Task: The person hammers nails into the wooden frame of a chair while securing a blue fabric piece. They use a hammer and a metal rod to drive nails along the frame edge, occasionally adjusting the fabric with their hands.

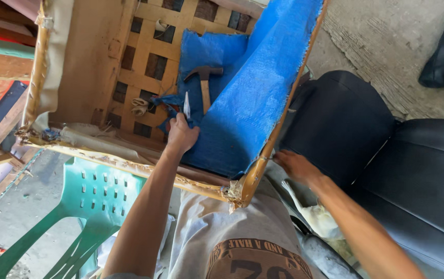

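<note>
The left hand [181,135], at centre frame, is closed around a small pale tool [186,105] whose tip points up against the blue woven sheet [247,98]. The sheet lines the inside of an upturned wooden furniture frame [92,57] filling the upper half of the frame. A hammer [204,82] lies on the sheet just above the tool. The right hand [297,166], right of centre, rests open with fingers on the frame's outer edge, beside black upholstery [418,181]. A green plastic chair [98,199] stands at lower left.
</note>
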